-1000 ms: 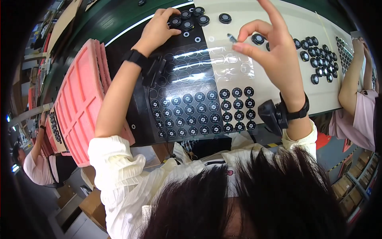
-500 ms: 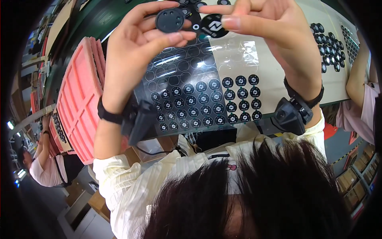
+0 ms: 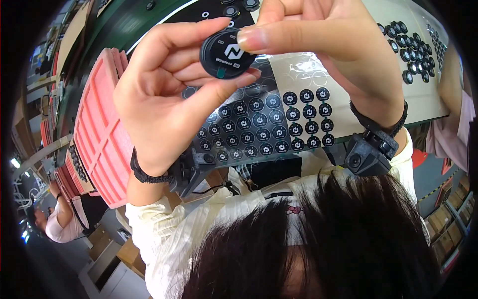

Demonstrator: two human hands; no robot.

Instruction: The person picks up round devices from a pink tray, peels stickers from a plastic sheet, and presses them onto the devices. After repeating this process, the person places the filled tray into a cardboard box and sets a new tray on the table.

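Observation:
My left hand [image 3: 159, 94] grips a round black plastic disc [image 3: 204, 56] by its edge, thumb below and fingers behind. A round black sticker [image 3: 230, 62] with a white emblem and a small green tab lies over the disc's face, nearly lined up with it. My right hand [image 3: 333, 42] has its thumb on the sticker's upper right edge; its other fingers are partly hidden behind. Whether the sticker is fully stuck down, I cannot tell. Below the hands lies a clear sheet of round black stickers [image 3: 244, 122], with bare circle outlines in its upper rows.
Pink ribbed trays [image 3: 102, 129] stand on edge at the left. Many finished-looking black discs [image 3: 411, 55] sit on the pale table [image 3: 348, 107] at the right. A co-worker's arm [image 3: 454, 102] reaches in at far right; another person [image 3: 69, 219] works at far left.
The sticker in my right hand has moved left onto the disc, which now faces it. Both hands have come slightly nearer, and the left hand has turned.

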